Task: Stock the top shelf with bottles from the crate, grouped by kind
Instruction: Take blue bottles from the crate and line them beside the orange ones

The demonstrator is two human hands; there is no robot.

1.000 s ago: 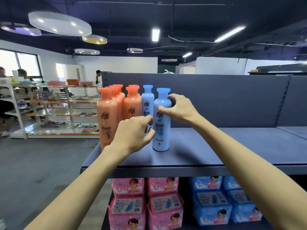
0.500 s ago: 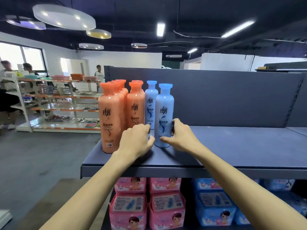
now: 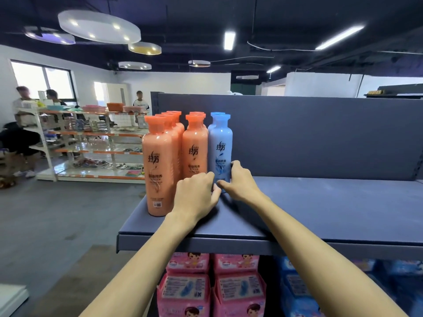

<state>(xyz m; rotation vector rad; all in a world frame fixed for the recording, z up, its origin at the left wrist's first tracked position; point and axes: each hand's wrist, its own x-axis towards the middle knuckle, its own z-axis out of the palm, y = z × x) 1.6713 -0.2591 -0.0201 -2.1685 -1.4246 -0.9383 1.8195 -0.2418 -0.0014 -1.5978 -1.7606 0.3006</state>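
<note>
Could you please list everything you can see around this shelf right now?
orange bottles: several (exact count hidden), orange, two rows at the top shelf's left end
blue bottles: two, pale blue, one behind the other, right of the orange rows
top shelf: one, dark grey-blue, in front of the person
pink packs: several, pink, under the shelf
blue packs: several, blue, right of the pink ones
display rack: one, white with orange edges, far left
people: three, background left
left hand: fingers curled, against the front blue bottle low down
right hand: grips that bottle's base
</note>
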